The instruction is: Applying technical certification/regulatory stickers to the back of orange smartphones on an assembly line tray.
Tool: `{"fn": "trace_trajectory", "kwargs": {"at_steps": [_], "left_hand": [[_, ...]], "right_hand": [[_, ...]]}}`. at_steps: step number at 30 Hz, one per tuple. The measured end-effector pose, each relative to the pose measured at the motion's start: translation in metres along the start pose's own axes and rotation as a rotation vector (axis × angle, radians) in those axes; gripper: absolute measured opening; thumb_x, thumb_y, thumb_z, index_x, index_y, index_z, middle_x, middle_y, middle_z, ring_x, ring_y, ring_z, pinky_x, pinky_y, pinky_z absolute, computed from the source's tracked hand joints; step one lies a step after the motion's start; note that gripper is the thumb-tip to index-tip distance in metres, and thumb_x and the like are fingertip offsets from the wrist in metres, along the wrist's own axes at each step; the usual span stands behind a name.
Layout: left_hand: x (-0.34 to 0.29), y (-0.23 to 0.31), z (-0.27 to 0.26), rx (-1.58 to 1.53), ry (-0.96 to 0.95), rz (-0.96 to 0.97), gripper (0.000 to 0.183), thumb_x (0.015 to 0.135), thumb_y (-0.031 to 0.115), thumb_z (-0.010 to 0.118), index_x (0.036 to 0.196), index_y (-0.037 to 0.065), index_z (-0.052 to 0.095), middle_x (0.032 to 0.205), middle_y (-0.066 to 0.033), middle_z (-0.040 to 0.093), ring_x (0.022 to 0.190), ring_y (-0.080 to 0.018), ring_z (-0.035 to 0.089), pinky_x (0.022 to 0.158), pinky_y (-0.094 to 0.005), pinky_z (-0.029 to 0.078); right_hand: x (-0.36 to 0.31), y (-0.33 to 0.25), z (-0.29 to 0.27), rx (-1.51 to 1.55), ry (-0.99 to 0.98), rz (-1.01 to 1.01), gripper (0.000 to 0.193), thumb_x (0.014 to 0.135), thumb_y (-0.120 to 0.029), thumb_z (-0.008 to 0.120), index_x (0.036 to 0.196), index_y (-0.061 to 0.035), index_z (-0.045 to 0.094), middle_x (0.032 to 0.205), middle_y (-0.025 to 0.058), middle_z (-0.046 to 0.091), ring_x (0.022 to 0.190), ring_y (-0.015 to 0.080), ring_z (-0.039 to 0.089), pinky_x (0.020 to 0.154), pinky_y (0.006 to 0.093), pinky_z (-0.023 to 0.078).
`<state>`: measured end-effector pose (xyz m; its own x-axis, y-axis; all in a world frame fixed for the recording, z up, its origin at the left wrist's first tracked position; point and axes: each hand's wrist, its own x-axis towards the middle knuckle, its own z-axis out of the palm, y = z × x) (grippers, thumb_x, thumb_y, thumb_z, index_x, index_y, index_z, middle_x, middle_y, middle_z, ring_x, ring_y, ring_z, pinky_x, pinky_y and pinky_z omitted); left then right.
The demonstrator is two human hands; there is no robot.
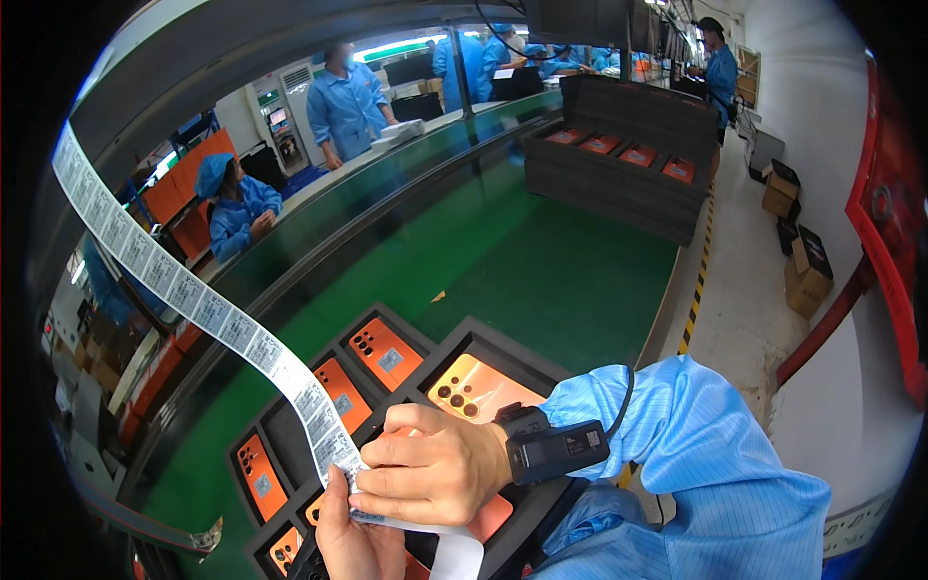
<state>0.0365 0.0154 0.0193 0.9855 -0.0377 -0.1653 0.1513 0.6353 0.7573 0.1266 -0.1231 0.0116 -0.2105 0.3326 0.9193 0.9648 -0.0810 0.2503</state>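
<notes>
Pinching the label strip [222,319] between thumb and fingers, our left hand [360,546] holds it low over the black foam trays [512,353]; our right hand [425,474] curls over the same stretch, fingers bunched beside the left thumb, though we cannot tell whether a label sits between their tips; the strip climbs in a long free span toward the upper left, so a hard tug, we judge, could twist or tear it; a label lifted by one corner could fold over and stick to itself or to a fingertip; the bare white tail [456,558] hangs under our right wrist and might catch on a tray edge; the orange phones [391,338] lie in recesses around and below our hands, several bearing a pale label, and because our hands cover some of them, we could double one up or miss one; glare on the yellow-lit phone [483,387] could make a label land crooked; the black wrist device [561,452], with its cable [629,396] looping toward our sleeve, rides close above that tray and could scuff a phone if our wrist dips.
</notes>
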Motion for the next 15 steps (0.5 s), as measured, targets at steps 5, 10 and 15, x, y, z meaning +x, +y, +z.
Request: {"fn": "trace_trajectory", "kwargs": {"at_steps": [5,10,15], "left_hand": [[0.0039,-0.0013,-0.0062,-0.036,-0.002,-0.023,0.042,0.097,0.033,0.035,0.124,0.001,0.043,0.118,-0.0088,0.054,0.110,-0.0174,0.051,0.096,-0.0321,0.039],[0.0053,0.0004,0.0037,-0.020,0.047,-0.023,0.045,0.097,0.035,0.036,0.125,0.000,0.043,0.118,-0.0089,0.054,0.110,-0.0177,0.051,0.096,-0.0319,0.039],[0.0085,0.0007,0.0029,-0.017,-0.010,-0.017,0.044,0.097,0.034,0.037,0.124,0.000,0.043,0.117,-0.0086,0.054,0.109,-0.0175,0.051,0.095,-0.0318,0.040]], "right_hand": [[-0.0037,0.0023,0.0001,-0.008,0.005,-0.035,0.020,0.066,-0.010,0.065,0.085,-0.0023,0.068,0.085,0.0043,0.063,0.079,0.0191,0.059,0.066,0.0323,0.039],[-0.0058,0.0060,0.0012,0.003,0.010,-0.054,0.023,0.066,-0.011,0.064,0.086,-0.0021,0.068,0.090,0.0051,0.063,0.083,0.0198,0.059,0.068,0.0329,0.040],[-0.0052,0.0079,0.0008,0.034,0.009,0.008,0.022,0.065,-0.011,0.064,0.085,-0.0024,0.068,0.091,0.0054,0.063,0.085,0.0210,0.056,0.069,0.0352,0.041]]}}
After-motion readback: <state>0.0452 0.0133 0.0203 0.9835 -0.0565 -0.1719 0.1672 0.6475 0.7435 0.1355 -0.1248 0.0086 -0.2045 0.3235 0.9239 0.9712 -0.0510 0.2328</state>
